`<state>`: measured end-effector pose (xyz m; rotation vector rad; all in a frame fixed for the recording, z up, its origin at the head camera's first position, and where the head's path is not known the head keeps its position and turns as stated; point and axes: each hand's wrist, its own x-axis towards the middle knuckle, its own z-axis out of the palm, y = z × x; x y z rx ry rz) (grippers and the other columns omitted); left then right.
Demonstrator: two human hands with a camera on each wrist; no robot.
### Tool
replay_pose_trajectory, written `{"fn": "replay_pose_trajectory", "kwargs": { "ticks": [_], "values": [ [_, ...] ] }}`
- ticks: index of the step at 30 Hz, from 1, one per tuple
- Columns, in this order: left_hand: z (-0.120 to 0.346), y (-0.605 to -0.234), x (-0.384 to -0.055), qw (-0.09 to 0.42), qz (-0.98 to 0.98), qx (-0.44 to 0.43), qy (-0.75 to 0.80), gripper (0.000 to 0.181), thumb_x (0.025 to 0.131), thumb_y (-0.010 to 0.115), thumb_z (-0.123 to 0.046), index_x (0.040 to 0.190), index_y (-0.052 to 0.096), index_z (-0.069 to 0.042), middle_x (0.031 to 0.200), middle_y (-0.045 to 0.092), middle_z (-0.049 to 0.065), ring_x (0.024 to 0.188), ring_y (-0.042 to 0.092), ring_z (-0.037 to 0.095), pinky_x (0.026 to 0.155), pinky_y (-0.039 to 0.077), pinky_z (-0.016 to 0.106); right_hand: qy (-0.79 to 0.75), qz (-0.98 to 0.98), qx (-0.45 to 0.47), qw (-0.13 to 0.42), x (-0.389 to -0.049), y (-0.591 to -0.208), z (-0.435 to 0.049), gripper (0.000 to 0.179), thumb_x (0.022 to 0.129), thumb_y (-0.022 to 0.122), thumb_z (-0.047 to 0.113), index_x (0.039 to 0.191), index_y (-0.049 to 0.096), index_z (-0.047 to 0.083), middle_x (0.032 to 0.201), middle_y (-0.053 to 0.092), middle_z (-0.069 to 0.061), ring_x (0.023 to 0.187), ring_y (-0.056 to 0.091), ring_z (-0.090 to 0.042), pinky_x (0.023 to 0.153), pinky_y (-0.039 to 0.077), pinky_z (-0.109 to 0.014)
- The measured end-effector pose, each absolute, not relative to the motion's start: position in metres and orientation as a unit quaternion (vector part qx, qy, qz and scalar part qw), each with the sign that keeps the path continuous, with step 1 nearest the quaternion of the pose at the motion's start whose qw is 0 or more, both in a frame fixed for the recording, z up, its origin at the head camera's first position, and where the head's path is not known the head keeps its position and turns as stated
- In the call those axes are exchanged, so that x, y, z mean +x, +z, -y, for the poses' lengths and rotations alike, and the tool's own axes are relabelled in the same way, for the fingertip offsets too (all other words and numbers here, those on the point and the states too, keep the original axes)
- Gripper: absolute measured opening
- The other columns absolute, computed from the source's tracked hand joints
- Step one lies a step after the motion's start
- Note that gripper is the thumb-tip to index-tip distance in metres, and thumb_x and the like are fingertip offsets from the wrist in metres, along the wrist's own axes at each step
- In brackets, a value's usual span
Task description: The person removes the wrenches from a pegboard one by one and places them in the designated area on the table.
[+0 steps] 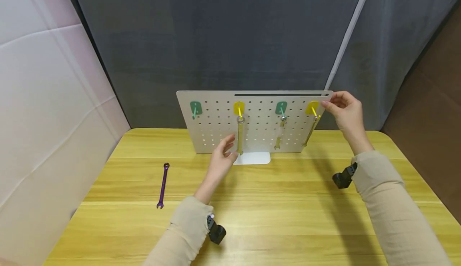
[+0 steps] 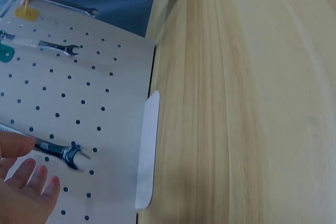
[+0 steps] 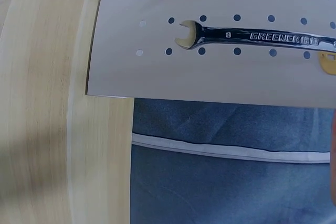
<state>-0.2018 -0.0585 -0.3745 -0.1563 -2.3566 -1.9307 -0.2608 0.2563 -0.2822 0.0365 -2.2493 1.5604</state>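
A white pegboard (image 1: 217,131) stands upright on the table, and my right hand (image 1: 348,113) pinches its upper right corner, thumb in front and fingers behind. Combination wrenches hang from three of its hooks: one wrench (image 1: 240,137) on a yellow hook (image 1: 239,108), a shorter wrench (image 1: 279,136) on a green hook (image 1: 281,107), and another wrench (image 1: 310,133) on the right yellow hook (image 1: 312,107). My left hand (image 1: 222,160) is beside the lower part of the first wrench, fingers loosely bent and holding nothing. In the left wrist view, the thumb (image 2: 14,144) overlaps that wrench's shaft.
A purple combination wrench (image 1: 163,186) lies on the wooden table (image 1: 288,210) at the left. The leftmost green hook (image 1: 196,109) carries nothing. The board's white foot (image 1: 253,158) extends forward over the tabletop. A dark grey cloth (image 1: 216,37) hangs behind.
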Motion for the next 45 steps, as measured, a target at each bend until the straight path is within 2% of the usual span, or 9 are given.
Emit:
{"fn": "replay_pose_trajectory", "kwargs": {
  "ticks": [9,14,19,28,39,45],
  "values": [
    [0.050,-0.371,-0.199,0.038,0.769,-0.059,-0.635,0.053,0.088,0.055,0.004,0.140,0.042,-0.001,0.138,0.052,0.022,0.129,0.049,0.037,0.111,0.038,0.052,0.554,0.806,0.014,0.209,-0.261,-0.282,-0.252,0.019,0.087,0.068,0.009,0.085,0.056,0.024,0.077,0.055,0.021,0.077,0.053,0.003,0.069,0.048,-0.003],
    [0.051,-0.371,-0.194,0.037,0.759,-0.071,-0.646,0.050,0.089,0.055,0.006,0.138,0.043,0.003,0.130,0.055,0.027,0.121,0.054,0.040,0.109,0.042,0.049,0.557,0.804,0.018,0.207,-0.260,-0.282,-0.251,0.019,0.087,0.068,0.009,0.085,0.056,0.023,0.077,0.055,0.021,0.077,0.053,0.003,0.069,0.048,-0.003],
    [0.053,-0.371,-0.189,0.026,0.756,-0.075,-0.649,0.048,0.089,0.055,0.006,0.136,0.045,0.004,0.129,0.056,0.027,0.117,0.056,0.040,0.104,0.048,0.043,0.561,0.802,0.017,0.204,-0.259,-0.281,-0.251,0.019,0.087,0.068,0.009,0.085,0.057,0.023,0.078,0.055,0.020,0.077,0.053,0.002,0.069,0.048,-0.003],
    [0.054,-0.368,-0.181,-0.002,0.760,-0.050,-0.648,0.045,0.091,0.060,-0.004,0.134,0.051,-0.004,0.123,0.062,0.021,0.109,0.062,0.033,0.095,0.054,0.039,0.563,0.800,0.021,0.205,-0.259,-0.280,-0.251,0.019,0.087,0.068,0.008,0.085,0.057,0.023,0.078,0.056,0.020,0.078,0.053,0.002,0.069,0.047,-0.003],
    [0.053,-0.363,-0.173,-0.025,0.740,-0.051,-0.671,0.042,0.091,0.059,-0.003,0.132,0.052,-0.002,0.118,0.062,0.023,0.095,0.066,0.023,0.084,0.059,0.031,0.559,0.804,0.006,0.201,-0.260,-0.282,-0.254,0.017,0.087,0.069,0.011,0.087,0.057,0.023,0.077,0.056,0.021,0.078,0.052,0.002,0.069,0.047,-0.003],
    [0.054,-0.357,-0.166,-0.032,0.733,-0.049,-0.678,0.043,0.091,0.060,-0.005,0.133,0.052,-0.004,0.116,0.063,0.021,0.088,0.065,0.014,0.082,0.060,0.033,0.556,0.806,0.001,0.203,-0.259,-0.282,-0.253,0.017,0.087,0.069,0.012,0.086,0.057,0.024,0.076,0.056,0.021,0.078,0.052,0.002,0.069,0.047,-0.003]
  ]
}}
